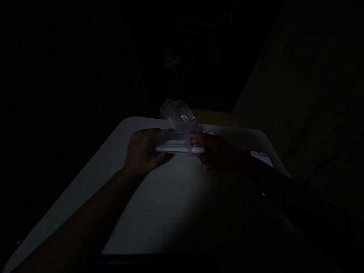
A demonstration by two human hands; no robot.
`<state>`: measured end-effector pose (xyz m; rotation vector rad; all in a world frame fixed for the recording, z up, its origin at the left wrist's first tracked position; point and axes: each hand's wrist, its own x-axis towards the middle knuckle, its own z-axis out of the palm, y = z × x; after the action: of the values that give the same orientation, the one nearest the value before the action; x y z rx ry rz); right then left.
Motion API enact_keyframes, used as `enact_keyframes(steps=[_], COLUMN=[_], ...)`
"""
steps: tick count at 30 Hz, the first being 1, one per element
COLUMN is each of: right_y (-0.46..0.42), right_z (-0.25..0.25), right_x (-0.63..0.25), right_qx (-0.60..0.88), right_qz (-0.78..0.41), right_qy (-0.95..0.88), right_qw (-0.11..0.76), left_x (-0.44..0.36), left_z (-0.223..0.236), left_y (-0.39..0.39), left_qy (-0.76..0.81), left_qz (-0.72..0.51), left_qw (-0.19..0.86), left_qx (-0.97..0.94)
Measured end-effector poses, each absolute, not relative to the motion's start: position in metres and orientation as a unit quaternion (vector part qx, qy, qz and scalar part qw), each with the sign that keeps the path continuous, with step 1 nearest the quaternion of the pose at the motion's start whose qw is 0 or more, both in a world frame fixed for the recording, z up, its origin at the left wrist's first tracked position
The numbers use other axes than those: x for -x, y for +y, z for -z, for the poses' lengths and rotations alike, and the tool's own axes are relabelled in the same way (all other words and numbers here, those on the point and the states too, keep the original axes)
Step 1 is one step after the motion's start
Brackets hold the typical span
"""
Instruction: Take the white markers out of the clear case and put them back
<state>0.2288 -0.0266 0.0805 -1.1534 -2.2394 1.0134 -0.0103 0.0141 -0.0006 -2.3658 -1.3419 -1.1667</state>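
A clear plastic pen case (170,135) lies on its side on the table, its see-through lid (179,115) swung open at the back. Several white pens or markers lie lengthwise inside. My left hand (142,151) is wrapped round the closed left end, thumb along the front. At the open right end, my right hand (213,151) has its fingers closed about a white marker (196,149) with a dark end, which sticks out of the case. Shadow hides most of that hand. Some small, partly red and white items lie under and behind it, too dark to name.
The pale table (159,204) has rounded far corners. A phone (262,158) with its screen lit lies near the right edge, beside my right forearm. A wall (313,94) rises on the right, with a dark cable (330,161) near it. Everything beyond is very dark.
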Motion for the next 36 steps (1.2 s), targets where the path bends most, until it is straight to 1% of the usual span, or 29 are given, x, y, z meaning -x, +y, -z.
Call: enact_keyframes(steps=[6, 9, 11, 16, 22, 28, 36], right_y=[-0.025, -0.024, -0.023, -0.021, -0.020, -0.017, -0.016], right_z=[-0.082, -0.086, -0.089, -0.092, -0.090, -0.083, -0.072], right_x=[-0.230, -0.232, -0.234, -0.240, -0.236, -0.237, -0.226], right_qx=[0.456, 0.448, 0.445, 0.443, 0.446, 0.397, 0.433], right_qz=[-0.295, -0.272, -0.282, -0.368, -0.281, -0.249, -0.200], right_qy=[-0.811, -0.822, -0.817, -0.776, -0.816, -0.839, -0.828], right_qw=[0.217, 0.224, 0.235, 0.256, 0.238, 0.277, 0.294], left_x=[0.008, 0.009, 0.009, 0.010, 0.010, 0.007, 0.007], left_z=[-0.001, 0.000, 0.000, 0.001, 0.001, -0.001, -0.002], left_y=[0.013, 0.014, 0.014, 0.015, 0.015, 0.012, 0.012], left_qy=[-0.466, -0.465, -0.463, -0.457, -0.463, -0.473, -0.457], left_qz=[0.387, 0.387, 0.391, 0.385, 0.383, 0.385, 0.399], left_qw=[0.086, 0.093, 0.098, 0.098, 0.098, 0.089, 0.077], left_qx=[0.791, 0.791, 0.790, 0.796, 0.794, 0.787, 0.791])
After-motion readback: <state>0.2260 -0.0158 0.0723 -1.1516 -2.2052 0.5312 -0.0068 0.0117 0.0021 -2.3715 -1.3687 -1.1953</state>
